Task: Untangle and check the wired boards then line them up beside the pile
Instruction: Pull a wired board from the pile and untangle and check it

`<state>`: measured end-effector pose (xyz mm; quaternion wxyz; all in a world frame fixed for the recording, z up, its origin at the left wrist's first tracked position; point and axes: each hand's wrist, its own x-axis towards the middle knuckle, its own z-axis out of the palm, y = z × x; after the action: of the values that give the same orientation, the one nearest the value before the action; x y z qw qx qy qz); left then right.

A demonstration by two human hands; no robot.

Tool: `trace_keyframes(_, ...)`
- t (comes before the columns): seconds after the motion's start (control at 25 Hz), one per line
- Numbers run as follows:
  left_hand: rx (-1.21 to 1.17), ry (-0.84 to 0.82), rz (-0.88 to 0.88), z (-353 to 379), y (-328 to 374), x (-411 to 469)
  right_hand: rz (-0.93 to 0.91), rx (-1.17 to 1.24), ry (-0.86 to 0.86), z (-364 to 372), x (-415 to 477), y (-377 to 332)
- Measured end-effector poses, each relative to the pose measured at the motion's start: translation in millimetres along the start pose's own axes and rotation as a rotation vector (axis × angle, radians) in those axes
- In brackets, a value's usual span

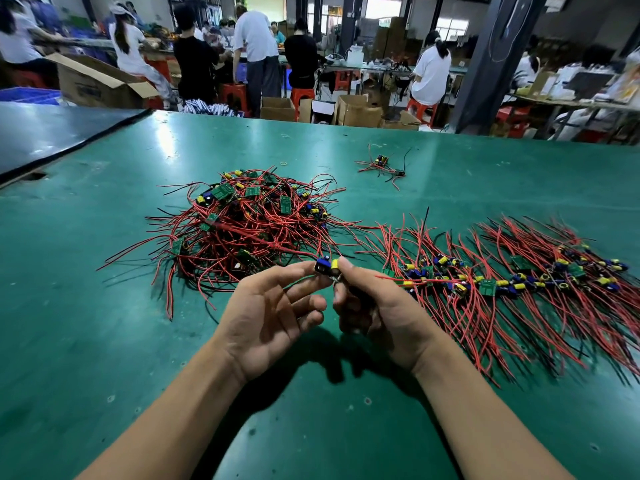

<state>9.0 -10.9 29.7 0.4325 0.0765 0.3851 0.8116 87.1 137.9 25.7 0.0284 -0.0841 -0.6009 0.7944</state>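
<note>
Your R hand pinches a board off the counter so you can check it. L hand is spread, thumb steadying. Pile is ahead of L hand, row right of R hand.

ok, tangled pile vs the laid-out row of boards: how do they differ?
The pile is a heaped mound, boards at all angles; the row lies flat in one band.
Pile wires loop and cross every way; row wires run parallel, crosswise to the band.
The pile is roundish; the row is long, running off right.
Shared: small green boards with yellow and blue parts, red and black wires, like the board the right hand pinches.
</note>
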Motion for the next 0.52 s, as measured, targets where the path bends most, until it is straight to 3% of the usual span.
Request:
trace_keyframes(0.28,0.189,-0.105,-0.138,3,-4,-1,0.153,0.071,-0.059,-7,-2,0)
trace_keyframes(0.52,0.293,-0.045,-0.088,1,-5,1,0.069,0.028,0.032,-9,9,8)
